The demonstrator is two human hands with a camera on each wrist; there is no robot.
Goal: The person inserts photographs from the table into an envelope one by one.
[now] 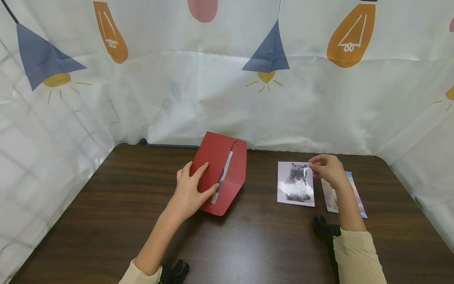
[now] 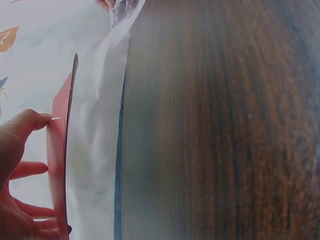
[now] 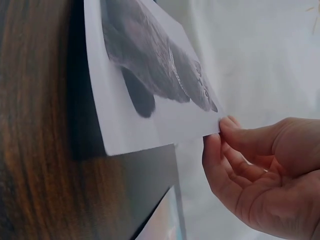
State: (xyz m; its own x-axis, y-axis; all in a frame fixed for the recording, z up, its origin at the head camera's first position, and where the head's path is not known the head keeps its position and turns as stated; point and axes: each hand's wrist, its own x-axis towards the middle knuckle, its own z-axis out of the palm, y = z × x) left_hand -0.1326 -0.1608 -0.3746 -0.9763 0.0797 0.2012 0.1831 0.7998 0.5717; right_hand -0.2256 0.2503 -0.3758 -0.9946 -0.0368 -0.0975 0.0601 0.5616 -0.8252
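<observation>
My left hand (image 1: 189, 191) grips a red envelope (image 1: 216, 157), fingers spread across its front and the thumb near its opening. The envelope's flap stands open toward the right, and a strip of a pale card (image 1: 223, 175) shows inside. In the left wrist view the envelope (image 2: 57, 160) appears edge-on, a fingertip showing past its lower edge. My right hand (image 1: 328, 169) pinches the upper right corner of a photo card (image 1: 296, 183) of a grey cat. The right wrist view shows this card (image 3: 165, 120) raised above the table, thumb on its printed face.
A second card in pastel colours (image 1: 358, 197) lies on the dark wooden table (image 1: 255, 244), partly hidden by my right forearm. A white curtain (image 1: 213, 94) printed with lamps and bulbs hangs behind the table's far edge and along both sides.
</observation>
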